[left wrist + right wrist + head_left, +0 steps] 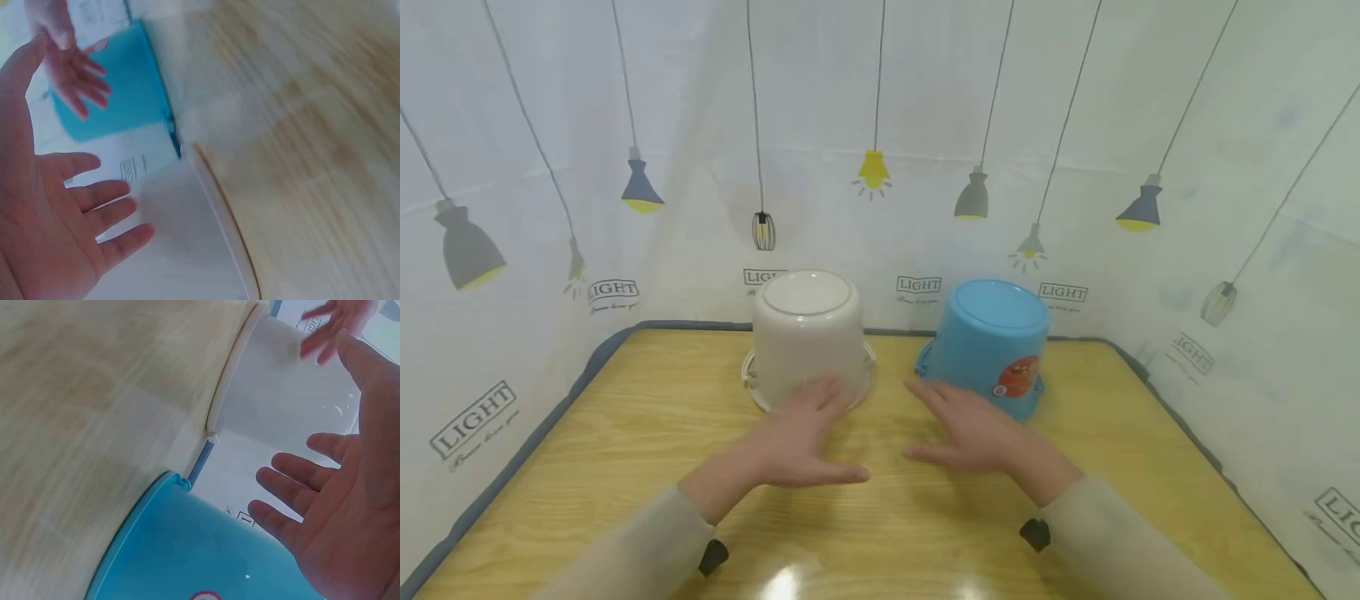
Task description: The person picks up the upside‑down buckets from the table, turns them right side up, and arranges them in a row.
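Left hand (793, 437) and right hand (973, 429), fingers spread, hover near an upturned white bucket (808, 337) and blue bucket (988, 337); likely reaching; gripping needs curled fingers.

Left arm (632, 542) and right arm (1123, 533) are slanting inward, left hand (797, 437) is hovering with fingers (109, 215) standing slightly apart, thumb (842, 473) jutting inward, right hand (973, 425) mirroring that pose, both palms (47, 247) facing inward

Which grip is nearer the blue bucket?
Right. The right grip is in front of the blue bucket, overlapping its lower part in the head view; the left grip is farther left, in front of the white bucket.
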